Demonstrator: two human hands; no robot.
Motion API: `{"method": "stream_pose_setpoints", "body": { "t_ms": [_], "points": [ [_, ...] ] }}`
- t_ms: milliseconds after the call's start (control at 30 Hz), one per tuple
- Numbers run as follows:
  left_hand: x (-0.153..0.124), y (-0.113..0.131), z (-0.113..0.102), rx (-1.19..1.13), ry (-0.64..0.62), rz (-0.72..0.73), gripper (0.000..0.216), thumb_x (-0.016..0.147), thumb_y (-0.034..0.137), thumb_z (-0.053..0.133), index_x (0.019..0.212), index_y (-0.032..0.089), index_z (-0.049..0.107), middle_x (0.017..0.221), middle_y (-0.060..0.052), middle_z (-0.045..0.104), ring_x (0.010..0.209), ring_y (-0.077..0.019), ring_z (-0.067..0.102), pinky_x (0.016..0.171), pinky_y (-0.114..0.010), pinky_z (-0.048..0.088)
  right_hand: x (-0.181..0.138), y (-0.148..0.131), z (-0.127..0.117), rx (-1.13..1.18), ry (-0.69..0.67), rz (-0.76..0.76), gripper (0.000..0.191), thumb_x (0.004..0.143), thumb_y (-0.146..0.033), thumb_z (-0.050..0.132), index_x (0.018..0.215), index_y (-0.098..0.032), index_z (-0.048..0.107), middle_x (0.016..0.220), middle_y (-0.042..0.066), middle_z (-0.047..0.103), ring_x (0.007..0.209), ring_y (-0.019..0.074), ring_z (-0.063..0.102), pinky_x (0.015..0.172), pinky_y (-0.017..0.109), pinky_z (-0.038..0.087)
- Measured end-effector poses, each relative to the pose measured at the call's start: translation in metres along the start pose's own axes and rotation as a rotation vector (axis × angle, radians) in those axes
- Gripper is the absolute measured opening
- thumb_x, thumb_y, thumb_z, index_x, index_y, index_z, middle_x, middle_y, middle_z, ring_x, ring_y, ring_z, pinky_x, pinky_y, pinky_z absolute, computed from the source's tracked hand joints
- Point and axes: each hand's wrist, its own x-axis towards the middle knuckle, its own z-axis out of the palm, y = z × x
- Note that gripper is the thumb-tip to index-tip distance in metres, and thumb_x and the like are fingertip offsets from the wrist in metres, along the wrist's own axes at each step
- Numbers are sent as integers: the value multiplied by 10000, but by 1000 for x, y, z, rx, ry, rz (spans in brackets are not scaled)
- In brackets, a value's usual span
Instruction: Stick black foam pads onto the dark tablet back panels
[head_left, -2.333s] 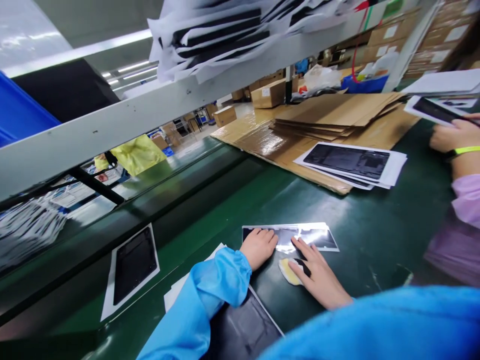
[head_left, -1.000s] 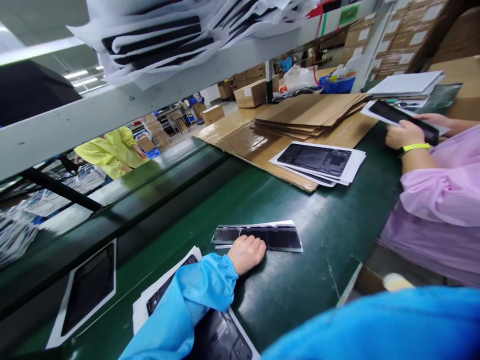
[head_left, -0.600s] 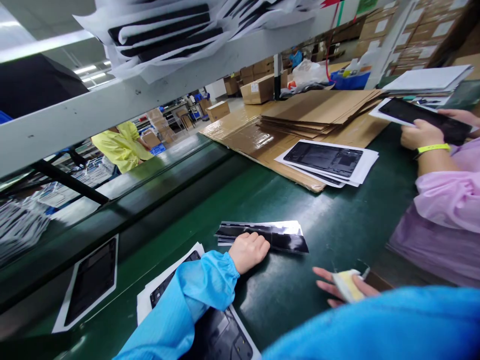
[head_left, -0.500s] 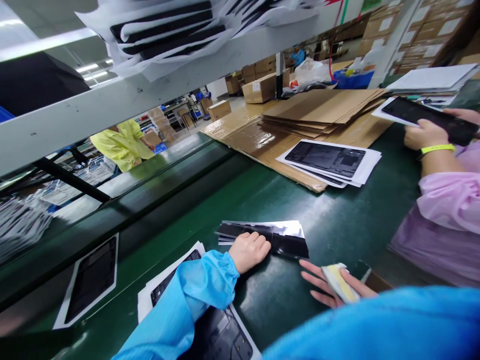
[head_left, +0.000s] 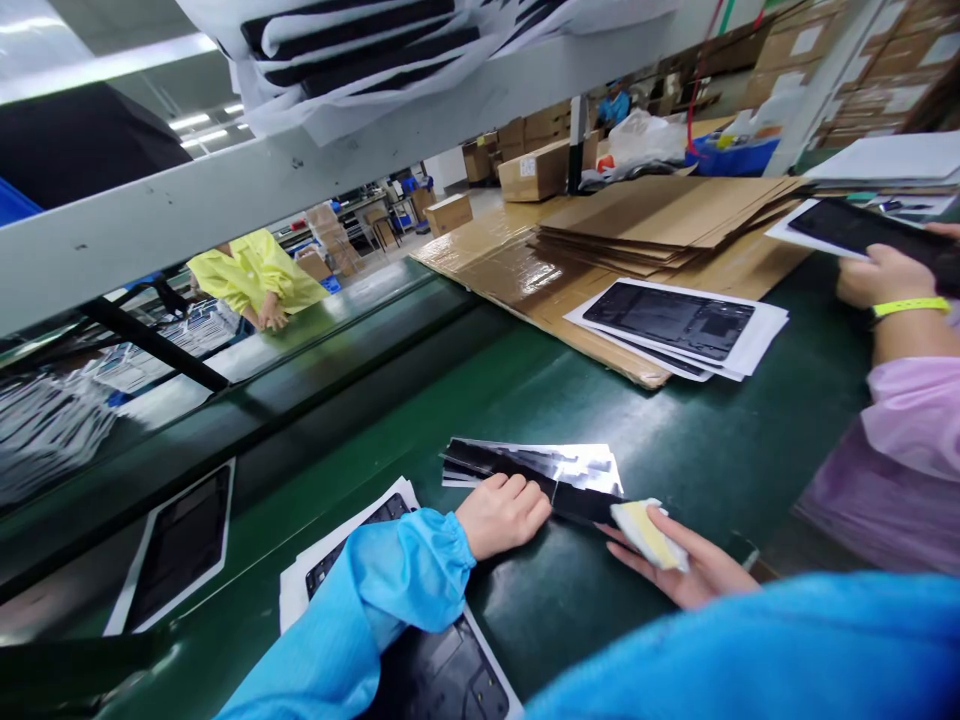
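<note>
My left hand [head_left: 504, 516] is closed, its fingers curled over the near edge of a glossy black strip [head_left: 585, 503]. That strip lies aslant over several silvery, film-like strips [head_left: 581, 465] on the green surface. At the strip's right end, my right hand [head_left: 694, 575] pinches a small yellow-and-white pad [head_left: 651, 535], maybe a folded cloth or sponge. The pad meets the strip's end, and some right fingers reach beneath it. Below my left sleeve lie black phone-shaped panels [head_left: 442, 665] on white sheets, partly covered by the arm.
A panel on white paper [head_left: 184, 545] lies at left. Stacked panels [head_left: 675, 320] overlap flat cardboard [head_left: 660, 220] ahead. At right, a co-worker's hand [head_left: 889, 285] holds another panel. A metal shelf beam [head_left: 300, 170] crosses overhead. A person in yellow [head_left: 259, 280] stands beyond the bench.
My right hand has moved up and left with the pad, from apart to the strip's end. The black strip has swung away from the silvery ones. The view has shifted slightly.
</note>
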Motion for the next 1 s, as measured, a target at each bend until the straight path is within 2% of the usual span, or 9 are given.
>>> {"method": "stream_pose_setpoints", "body": {
  "t_ms": [100,167,233,400,500,600,767,867,1000],
  "points": [
    [-3,-3,2,-4,-6,-113,351,956,115,303,1097,184,617,1026,-92,689,815,-202,623,607,-327,473,9,-1,9,-20,-26,26,326,515,-394,873,742,-184,771,816,39,766,836,221,715,732,241,620],
    [-6,-7,6,-9,-13,-222,358,945,103,315,1182,145,580,1126,-122,673,884,-228,629,639,-344,505,13,0,18,-49,-51,28,337,521,-399,872,748,-172,769,784,41,763,799,212,715,706,224,612],
    [-9,-9,8,-33,-29,-292,344,941,115,348,1201,139,572,1122,-108,686,885,-226,634,663,-344,528,16,1,27,-77,-83,25,336,538,-396,867,767,-171,765,795,43,764,800,211,714,717,226,604],
    [-12,5,4,-122,-79,-281,343,943,136,387,1239,155,560,1165,-73,680,898,-199,634,685,-326,546,21,1,50,-131,-148,-38,377,549,-435,854,825,-204,743,921,39,760,909,233,693,811,286,579],
    [-12,18,0,-175,-116,-243,289,943,163,406,1105,187,644,1076,-89,700,880,-213,637,667,-339,534,23,-1,59,-178,-210,-76,408,555,-479,838,862,-230,739,964,29,749,967,242,669,852,310,556],
    [-15,23,-7,-246,-142,-272,252,925,171,446,975,192,692,963,-99,717,898,-234,646,692,-345,532,21,-7,65,-266,-273,-73,427,585,-497,816,900,-219,739,967,46,741,964,242,659,813,296,549],
    [-27,5,-27,-425,-102,-524,394,884,97,410,1217,196,598,1110,-55,705,981,-197,662,836,-312,540,13,-12,70,-428,-314,-74,424,646,-494,776,943,-196,725,961,56,731,892,220,664,753,261,527],
    [-26,-3,-34,-575,-79,-649,308,901,210,436,1124,233,647,951,17,747,804,-135,700,741,-236,556,13,-10,72,-506,-332,-99,410,669,-496,749,955,-203,717,983,55,719,910,228,655,799,284,519],
    [-21,-1,-38,-711,-92,-705,162,840,286,582,910,231,717,748,63,747,627,-100,678,582,-171,509,13,-9,72,-595,-336,-142,376,657,-502,732,896,-212,725,985,62,704,936,255,639,866,338,506]
  ]
}}
